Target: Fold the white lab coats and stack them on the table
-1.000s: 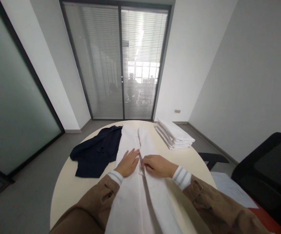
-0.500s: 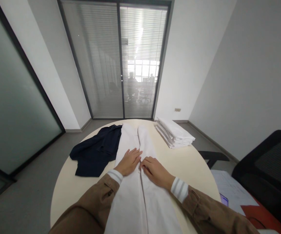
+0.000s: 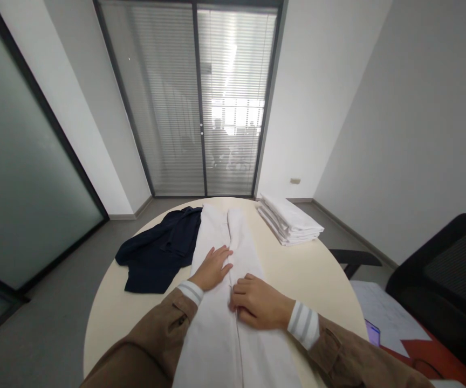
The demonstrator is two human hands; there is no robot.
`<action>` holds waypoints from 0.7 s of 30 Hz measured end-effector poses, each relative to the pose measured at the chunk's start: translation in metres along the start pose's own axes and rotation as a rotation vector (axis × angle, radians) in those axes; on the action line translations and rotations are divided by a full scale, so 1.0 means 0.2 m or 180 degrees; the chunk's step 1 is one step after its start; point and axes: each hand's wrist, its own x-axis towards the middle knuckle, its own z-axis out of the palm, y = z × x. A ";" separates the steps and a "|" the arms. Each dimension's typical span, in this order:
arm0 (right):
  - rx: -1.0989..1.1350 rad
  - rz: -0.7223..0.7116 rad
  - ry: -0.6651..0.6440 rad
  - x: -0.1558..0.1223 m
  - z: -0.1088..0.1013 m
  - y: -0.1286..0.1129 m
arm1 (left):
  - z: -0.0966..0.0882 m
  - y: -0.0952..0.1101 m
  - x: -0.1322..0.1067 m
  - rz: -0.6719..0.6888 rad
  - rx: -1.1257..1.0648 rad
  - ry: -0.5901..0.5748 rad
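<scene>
A long white garment lies stretched away from me across the round cream table, folded into two narrow strips side by side. My left hand rests flat on the left strip with its fingers stretched out. My right hand lies on the right strip nearer to me, its fingers curled and pinching the cloth's inner edge at the seam between the strips. Both arms wear brown sleeves with striped white cuffs.
A dark navy garment lies crumpled on the table's left. A stack of folded white cloths sits at the far right. A black chair and papers with a phone stand to the right. Glass doors with blinds lie ahead.
My right hand has slid back toward me along the seam of the white garment and curled its fingers on the cloth. My left hand has stayed flat in place.
</scene>
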 end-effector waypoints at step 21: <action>-0.0237 0.0102 -0.0434 -0.02 -0.02 -0.09 | -0.02 0.02 0.00 -0.0074 -0.0150 0.0064</action>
